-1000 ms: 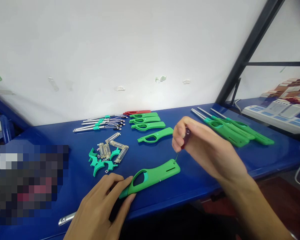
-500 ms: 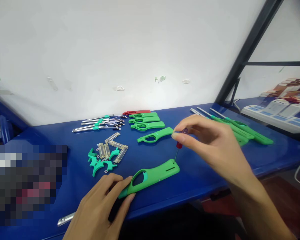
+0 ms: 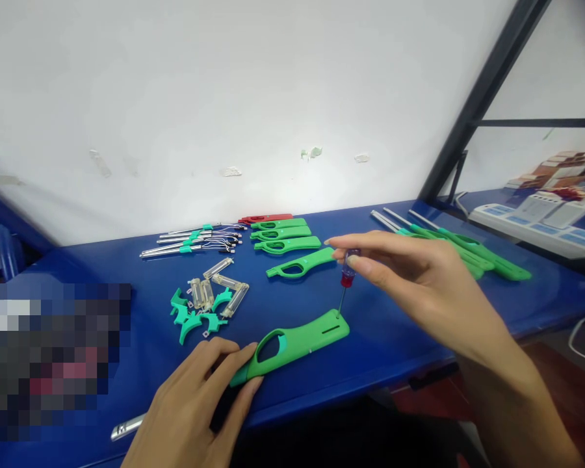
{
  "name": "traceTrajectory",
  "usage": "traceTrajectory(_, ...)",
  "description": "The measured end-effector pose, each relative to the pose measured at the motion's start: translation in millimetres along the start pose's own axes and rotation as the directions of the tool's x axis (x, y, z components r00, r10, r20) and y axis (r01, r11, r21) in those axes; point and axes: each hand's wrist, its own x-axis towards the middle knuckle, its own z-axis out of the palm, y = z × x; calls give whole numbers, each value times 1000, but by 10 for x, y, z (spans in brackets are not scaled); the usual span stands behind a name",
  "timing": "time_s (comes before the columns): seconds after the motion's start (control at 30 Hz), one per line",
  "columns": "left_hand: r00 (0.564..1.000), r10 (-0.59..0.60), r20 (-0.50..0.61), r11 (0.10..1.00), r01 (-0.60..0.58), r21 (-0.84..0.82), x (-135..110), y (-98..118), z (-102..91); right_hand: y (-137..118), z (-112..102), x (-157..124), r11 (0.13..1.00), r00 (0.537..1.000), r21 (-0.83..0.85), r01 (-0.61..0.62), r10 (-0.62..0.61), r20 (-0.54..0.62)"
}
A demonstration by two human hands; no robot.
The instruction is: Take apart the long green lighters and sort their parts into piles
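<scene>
My left hand grips the front end of a green gas lighter lying on the blue table. The lighter's metal tube sticks out to the left, partly hidden under that hand. Between the thumb and fingers of my right hand is a small screwdriver with a purple and red handle. It stands nearly upright, its tip at the hole in the lighter's rear end.
Behind lie several green handle shells and a red one. Metal tubes with wires, clear fuel tanks and teal triggers sit left. Finished-looking lighters and power strips are at right.
My right hand's fingers have shifted around the screwdriver handle, with the index finger straighter now. The screwdriver tip stays at the hole, and my left hand keeps its hold.
</scene>
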Motion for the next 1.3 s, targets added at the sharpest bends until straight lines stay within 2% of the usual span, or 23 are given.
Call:
traceTrajectory(0.27, 998, 17, -56, 1000, -16, 5, 17, 24, -6, -9, 20, 10, 999, 1000, 28, 22, -21, -13)
traceTrajectory(0.37, 998, 26, -53, 1000, -25, 16, 8, 13, -5, -4, 42, 6, 999, 1000, 52, -9, 9, 3)
traceTrajectory(0.5, 999, 23, -27, 1000, -23, 19, -14, -6, -1, -4, 70, -1, 993, 999, 119, 25, -22, -23)
traceTrajectory(0.67, 999, 17, -39, 1000, -17, 11, -4, 0, 3, -14, 77, -3, 997, 1000, 71, -5, 4, 6)
traceTrajectory(0.83, 999, 11, -48, 1000, -10, 10, 4, 2, 0, -10, 65, -5, 997, 999, 66, 42, -40, -35)
traceTrajectory(0.93, 999, 9, -32, 1000, -8, 6, 0, 0, -2, -4, 67, 0, 999, 999, 31, 19, -18, -26)
traceTrajectory(1.13, 998, 12, -58, 1000, -12, 4, 9, 10, 0, 7, 108, 0, 993, 998, 109, 53, -49, -38)
traceTrajectory(1.3, 999, 15, -37, 1000, -15, 7, -3, 7, -9, 12, 111, -3, 997, 1000, 71, 19, -19, -10)
